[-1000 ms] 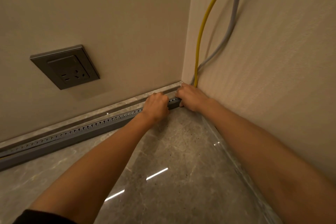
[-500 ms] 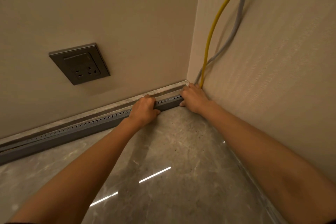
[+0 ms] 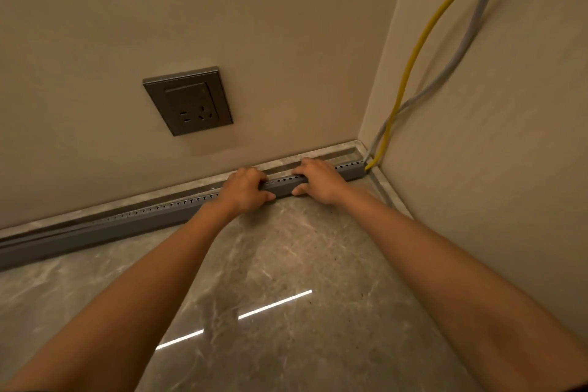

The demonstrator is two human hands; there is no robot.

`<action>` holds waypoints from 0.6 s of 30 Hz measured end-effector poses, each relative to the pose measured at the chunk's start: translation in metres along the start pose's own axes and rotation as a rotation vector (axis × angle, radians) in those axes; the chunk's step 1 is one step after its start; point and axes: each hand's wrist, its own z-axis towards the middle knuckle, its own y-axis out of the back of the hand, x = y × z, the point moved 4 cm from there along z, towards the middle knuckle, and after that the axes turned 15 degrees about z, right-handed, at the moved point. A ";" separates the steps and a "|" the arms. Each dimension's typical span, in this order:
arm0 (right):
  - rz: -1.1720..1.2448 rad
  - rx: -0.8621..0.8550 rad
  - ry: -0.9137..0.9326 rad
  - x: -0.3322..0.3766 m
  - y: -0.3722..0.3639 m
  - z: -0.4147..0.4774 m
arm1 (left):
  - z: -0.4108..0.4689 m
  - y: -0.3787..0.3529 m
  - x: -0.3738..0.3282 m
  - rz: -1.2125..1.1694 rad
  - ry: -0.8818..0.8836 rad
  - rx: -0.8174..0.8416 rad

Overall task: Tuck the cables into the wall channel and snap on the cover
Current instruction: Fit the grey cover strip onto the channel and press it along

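Grey perforated channel (image 3: 127, 223) runs along the foot of the back wall, on the floor against the stone skirting (image 3: 191, 189), right end in the corner; both hands on it side by side, a short bare stretch of channel showing between them; left hand (image 3: 245, 189) curled over the top edge, thumb down on the front face, gripping it; right hand (image 3: 318, 181) just to its right, same grip, fingers over the top, thumb on the front near the floor; a further length of channel shows between right hand and corner; yellow cable (image 3: 411, 64) and grey cable (image 3: 467, 38) come down the right wall, cross, and meet the channel's end at the corner, right of both hands; can't tell whether the cover is seated; wall socket (image 3: 187, 100) on the back wall, above and left of left hand; polished stone floor (image 3: 286, 264) under both forearms
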 end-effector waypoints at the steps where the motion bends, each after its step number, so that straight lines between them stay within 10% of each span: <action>1: 0.004 -0.012 -0.002 -0.001 0.000 0.001 | 0.000 0.000 -0.002 0.021 -0.003 -0.019; 18: -0.033 -0.060 -0.013 0.004 0.002 0.002 | -0.010 -0.003 0.017 -0.123 0.020 -0.100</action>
